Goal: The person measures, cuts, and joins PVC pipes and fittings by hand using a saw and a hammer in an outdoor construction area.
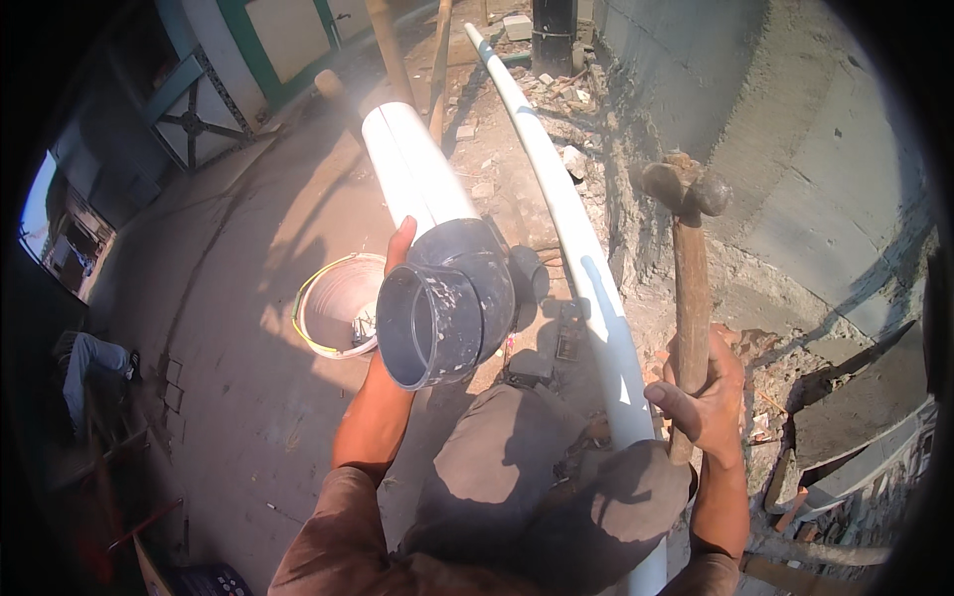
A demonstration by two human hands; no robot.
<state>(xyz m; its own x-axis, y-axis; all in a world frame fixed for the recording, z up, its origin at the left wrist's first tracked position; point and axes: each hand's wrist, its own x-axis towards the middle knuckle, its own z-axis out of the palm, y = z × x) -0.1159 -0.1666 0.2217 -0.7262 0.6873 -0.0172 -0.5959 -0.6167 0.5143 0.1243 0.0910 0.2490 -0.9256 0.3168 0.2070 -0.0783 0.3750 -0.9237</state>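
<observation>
My left hand [399,244] supports a dark grey plastic elbow pipe fitting [479,298] from its left side and beneath. Only the thumb shows clearly; the fitting hides the other fingers. A short, thick white pipe [417,164] runs up and away from the fitting's far end, and the fitting's round open mouth faces me. Pale smears mark the grey plastic. In my right hand [711,397], a hammer [691,278] stands upright, its head at the top and my fingers wrapped round the lower wooden handle. The hammer is apart from the fitting.
A long white pipe [561,214] stretches from the far ground past my right knee. Left of the fitting stands a bucket [323,308] with a yellow handle. Rubble [573,162] lines the rough grey wall [795,149] at right. Wooden poles [390,50] stand ahead.
</observation>
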